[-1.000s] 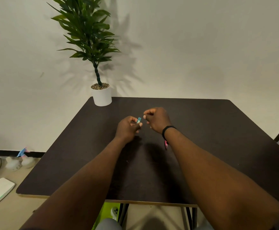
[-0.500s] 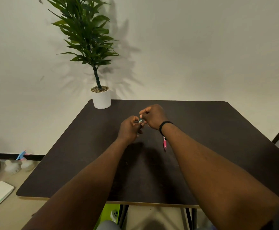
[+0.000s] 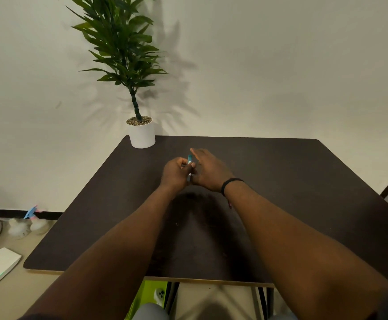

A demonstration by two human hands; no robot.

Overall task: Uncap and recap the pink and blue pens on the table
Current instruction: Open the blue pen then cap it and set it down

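A single wide-angle view from the person's head looks forward and down across the dark table (image 3: 303, 181) toward the wall (image 3: 280, 65), both forearms reaching away from the lens.
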